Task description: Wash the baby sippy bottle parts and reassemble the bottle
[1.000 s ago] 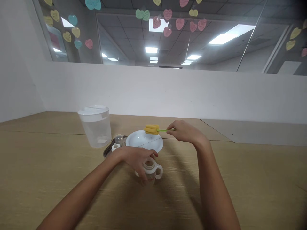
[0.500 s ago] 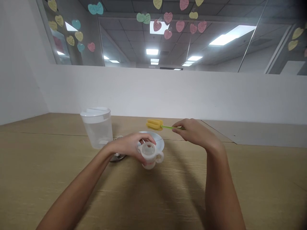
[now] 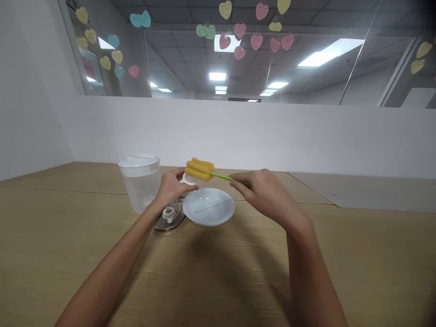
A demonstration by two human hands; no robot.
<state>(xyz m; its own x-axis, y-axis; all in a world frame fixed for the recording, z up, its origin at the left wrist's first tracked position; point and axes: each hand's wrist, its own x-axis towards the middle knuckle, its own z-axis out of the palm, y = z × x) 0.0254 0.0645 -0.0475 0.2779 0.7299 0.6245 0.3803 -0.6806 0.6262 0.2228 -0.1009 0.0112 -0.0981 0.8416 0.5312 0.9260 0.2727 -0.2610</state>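
The right hand [image 3: 267, 194] is closed firmly on the green handle of a sponge brush [image 3: 199, 169], whose yellow head points at 9 o'clock, just beside the left hand [image 3: 174, 187]. That hand is curled around a white cup [image 3: 186, 179] (only its handle shows). On the desk [image 3: 238, 272], a white plate [image 3: 208, 207] has a metal tray [image 3: 169, 221] at 9 o'clock and a plastic jug [image 3: 139, 184] at 10 o'clock.

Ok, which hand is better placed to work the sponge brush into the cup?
Right, probably: the right hand already grips the thin green plastic handle, with the yellow sponge brush head beside the cup. The left hand is occupied holding the white plastic cup.
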